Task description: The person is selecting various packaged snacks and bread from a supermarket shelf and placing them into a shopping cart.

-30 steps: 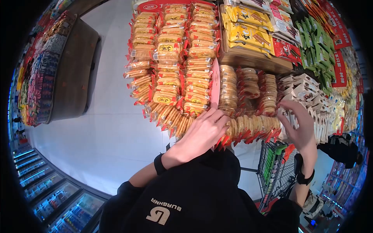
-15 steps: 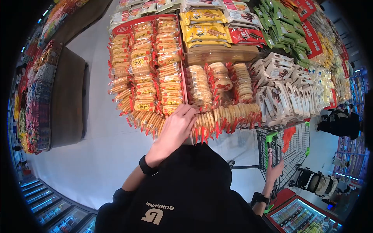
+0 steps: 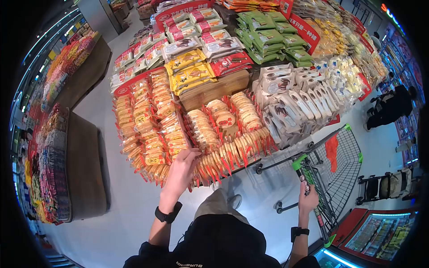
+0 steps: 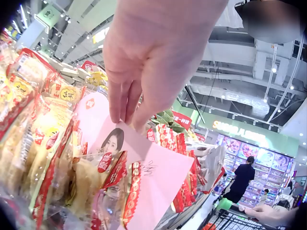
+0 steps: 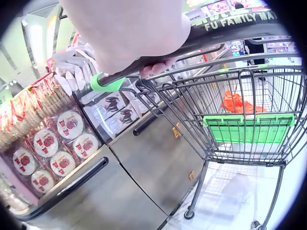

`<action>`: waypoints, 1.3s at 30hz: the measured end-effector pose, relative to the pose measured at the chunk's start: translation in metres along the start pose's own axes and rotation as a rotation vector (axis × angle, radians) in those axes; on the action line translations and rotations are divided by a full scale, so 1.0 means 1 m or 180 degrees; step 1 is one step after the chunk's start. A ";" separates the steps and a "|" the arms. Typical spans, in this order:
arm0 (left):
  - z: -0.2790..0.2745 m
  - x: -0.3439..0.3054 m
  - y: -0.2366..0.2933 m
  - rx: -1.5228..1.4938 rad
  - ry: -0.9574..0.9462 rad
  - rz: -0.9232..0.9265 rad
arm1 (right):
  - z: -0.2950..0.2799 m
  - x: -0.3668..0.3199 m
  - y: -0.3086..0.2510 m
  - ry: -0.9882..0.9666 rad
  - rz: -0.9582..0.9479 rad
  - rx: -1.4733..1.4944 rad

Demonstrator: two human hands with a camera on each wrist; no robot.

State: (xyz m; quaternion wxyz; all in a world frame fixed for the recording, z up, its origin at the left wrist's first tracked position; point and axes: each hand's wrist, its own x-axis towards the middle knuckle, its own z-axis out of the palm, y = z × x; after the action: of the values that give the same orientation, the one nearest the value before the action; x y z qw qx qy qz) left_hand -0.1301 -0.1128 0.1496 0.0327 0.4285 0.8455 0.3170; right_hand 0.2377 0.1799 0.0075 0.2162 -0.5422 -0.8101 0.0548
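My left hand is at the front of the snack display. In the left wrist view, its thumb and fingers pinch the top edge of a pink divider card printed with a person's picture. Packs of wrapped round crackers stand in a row right beside that hand. Over to the right, my right hand grips the dark handle of a shopping cart. The right wrist view shows its fingertips curling under the handle.
An orange-red item lies in the cart. White packs, yellow packs and green packs fill the display behind. Another snack stand is at left, a red-edged freezer at lower right. A person stands beyond the cart.
My right hand has left the cracker packs, moved down to the right and taken hold of the cart handle. My left hand stays at the divider. The head view has shifted, showing more of the display.
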 end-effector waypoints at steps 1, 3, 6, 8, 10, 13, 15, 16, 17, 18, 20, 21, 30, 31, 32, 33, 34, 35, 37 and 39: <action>-0.001 -0.004 0.004 0.0020 -0.0032 -0.0026 | -0.005 -0.007 0.001 -0.0023 0.0005 -0.0047; -0.003 -0.008 0.012 0.0063 -0.0022 -0.0067 | -0.009 -0.010 -0.005 -0.0019 -0.0029 -0.0111; -0.006 -0.013 0.012 0.0148 -0.0139 0.0011 | -0.014 -0.022 -0.011 0.0144 -0.0079 -0.0067; -0.011 -0.014 0.015 0.0176 -0.0057 0.0069 | -0.009 -0.033 -0.010 0.0257 -0.0078 -0.0135; -0.016 -0.015 0.014 0.0174 0.0017 0.0120 | -0.008 -0.039 -0.012 0.0278 -0.0060 -0.0126; -0.026 -0.018 0.009 -0.0017 -0.0046 -0.0036 | -0.012 -0.047 -0.017 0.0135 -0.0028 -0.0227; -0.038 -0.018 0.001 -0.0033 0.0009 -0.0007 | -0.010 -0.053 -0.020 0.0126 0.0064 -0.0252; -0.047 -0.018 -0.004 -0.0071 0.0011 -0.0027 | -0.010 -0.055 -0.024 0.0152 0.0072 -0.0316; -0.056 -0.018 -0.009 -0.0109 0.0015 -0.0044 | -0.008 -0.057 -0.024 0.0134 0.0128 -0.0425; -0.067 -0.017 -0.013 -0.0229 0.0027 -0.0065 | -0.008 -0.059 -0.026 0.0111 0.0193 -0.0535; -0.087 -0.014 -0.031 -0.0245 0.0138 -0.0041 | -0.006 -0.061 -0.036 -0.0031 0.0520 -0.0573; -0.097 -0.012 -0.039 -0.0262 0.0202 -0.0031 | -0.005 -0.061 -0.040 0.0076 0.0433 -0.0537; -0.171 0.039 -0.104 -0.1002 0.0202 -0.0314 | 0.001 -0.074 -0.065 0.0242 0.0364 -0.0500; -0.172 0.052 -0.112 -0.1475 0.0197 -0.0293 | 0.002 -0.074 -0.064 0.0322 0.0262 -0.0475; -0.175 0.070 -0.123 -0.1958 0.0170 -0.0269 | 0.000 -0.076 -0.057 -0.0029 0.0369 -0.0386; -0.176 0.088 -0.129 -0.2435 0.0162 -0.0248 | -0.004 -0.073 -0.060 0.0189 0.0293 -0.0156; -0.179 0.104 -0.131 -0.2662 0.0057 -0.0239 | -0.015 -0.066 -0.069 0.0392 0.0209 0.0069; -0.181 0.122 -0.132 -0.2892 -0.0034 -0.0231 | -0.025 -0.052 -0.076 0.0597 0.0109 0.0296; -0.181 0.156 -0.142 -0.3067 -0.0105 -0.0076 | -0.058 -0.012 -0.140 0.1277 -0.0226 0.0685; -0.178 0.191 -0.137 -0.2943 0.0021 -0.0400 | -0.091 0.034 -0.219 0.1226 -0.0814 0.0837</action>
State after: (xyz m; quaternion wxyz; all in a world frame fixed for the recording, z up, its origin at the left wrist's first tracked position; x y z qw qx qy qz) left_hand -0.4055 -0.1205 0.2555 0.2367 0.3159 0.6399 0.6593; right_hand 0.0769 0.1084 0.1705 0.4401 -0.4030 -0.8019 0.0276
